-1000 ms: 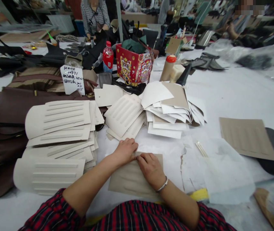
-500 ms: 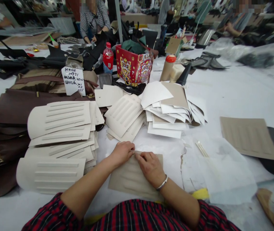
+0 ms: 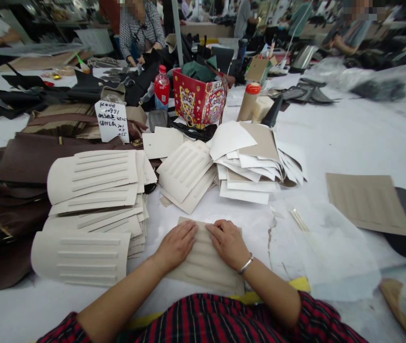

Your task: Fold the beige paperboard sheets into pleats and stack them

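A grey-beige ribbed sheet (image 3: 206,267) lies flat on the white table in front of my body. My left hand (image 3: 178,242) rests palm down on its upper left part, fingers laid along the surface. On the upper right part lies my right hand (image 3: 228,242), fingers spread a little, a silver bangle at the wrist. A gap separates the two hands, and the sheet shows between them. To the left stands a pile of cream ribbed pieces (image 3: 92,174). Beyond the hands are more cream ribbed pieces (image 3: 184,171) and a stack of white-backed sheets (image 3: 247,174).
Brown leather bags (image 3: 20,190) fill the left side. A red box (image 3: 197,97), a red-labelled bottle (image 3: 162,88) and an orange-capped bottle (image 3: 248,102) stand behind the stacks. Another ribbed sheet (image 3: 367,202) lies at right, near translucent film (image 3: 338,267). People work at the back.
My hands have moved apart from the sheet's top edge, where their fingertips were pinched together. Both now lie flatter on the sheet, with more of its upper edge showing.
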Motion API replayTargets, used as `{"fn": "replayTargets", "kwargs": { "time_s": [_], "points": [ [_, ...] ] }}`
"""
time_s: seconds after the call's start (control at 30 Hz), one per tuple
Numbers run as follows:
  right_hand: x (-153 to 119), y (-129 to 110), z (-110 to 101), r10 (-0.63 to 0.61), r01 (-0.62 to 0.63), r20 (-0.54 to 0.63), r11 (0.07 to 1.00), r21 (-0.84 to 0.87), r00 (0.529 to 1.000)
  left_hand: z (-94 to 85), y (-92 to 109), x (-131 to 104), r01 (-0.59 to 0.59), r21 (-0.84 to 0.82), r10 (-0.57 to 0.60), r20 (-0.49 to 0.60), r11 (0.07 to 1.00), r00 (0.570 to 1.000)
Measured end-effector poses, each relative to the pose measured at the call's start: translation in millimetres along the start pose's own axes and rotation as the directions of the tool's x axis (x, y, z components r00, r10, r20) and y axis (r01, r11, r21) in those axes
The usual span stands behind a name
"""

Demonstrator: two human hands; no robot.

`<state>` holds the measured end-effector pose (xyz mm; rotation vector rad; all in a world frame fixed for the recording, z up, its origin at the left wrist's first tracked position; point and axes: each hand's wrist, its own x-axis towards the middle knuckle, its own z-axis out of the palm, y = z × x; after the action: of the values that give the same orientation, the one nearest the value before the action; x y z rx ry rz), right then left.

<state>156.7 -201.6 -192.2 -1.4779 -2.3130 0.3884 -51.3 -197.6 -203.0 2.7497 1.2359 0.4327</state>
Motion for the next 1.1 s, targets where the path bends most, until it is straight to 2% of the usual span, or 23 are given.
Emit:
{"fn": "replayTargets", "kwargs": {
  "time_s": [0.2,0.37,0.47,0.63,0.77,0.87,1.0,1.1],
  "points": [
    [-3,10,-8,-0.131,0.132,0.048,0.991,-0.028,0.99,-15.6,-1,2,0.067,0.098,-0.073,0.052,0.993,0.996],
    [4,17,-14,-0.186,0.195,0.132,0.979,-0.064,0.974,-24.2,7,2,0.127,0.187,-0.142,0.068,0.974,0.987],
    [10,19,-17,-0.227,0.24,0.176,0.969,-0.062,0.958,-19.3,15,5,0.154,0.217,-0.171,0.062,0.964,0.983],
    [6,25,-24,-0.233,0.261,0.212,0.959,-0.114,0.949,-2.4,20,2,0.104,0.194,-0.13,0.124,0.975,0.984],
    [-20,40,-30,-0.151,0.182,0.172,0.966,-0.184,0.973,0.3,10,-9,0.138,0.235,-0.182,0.179,0.962,0.967],
    [-45,41,-29,-0.011,0.032,0.085,0.967,-0.252,0.996,-0.5,9,-11,0.149,0.27,-0.21,0.216,0.951,0.954],
    [-73,20,-19,0.152,-0.148,-0.01,0.942,-0.3,0.988,0.9,19,-9,0.201,0.315,-0.284,0.244,0.928,0.927],
    [-87,1,-13,0.188,-0.192,-0.043,0.934,-0.3,0.981,1.7,27,-8,0.254,0.339,-0.345,0.244,0.906,0.906]
  ]
}}
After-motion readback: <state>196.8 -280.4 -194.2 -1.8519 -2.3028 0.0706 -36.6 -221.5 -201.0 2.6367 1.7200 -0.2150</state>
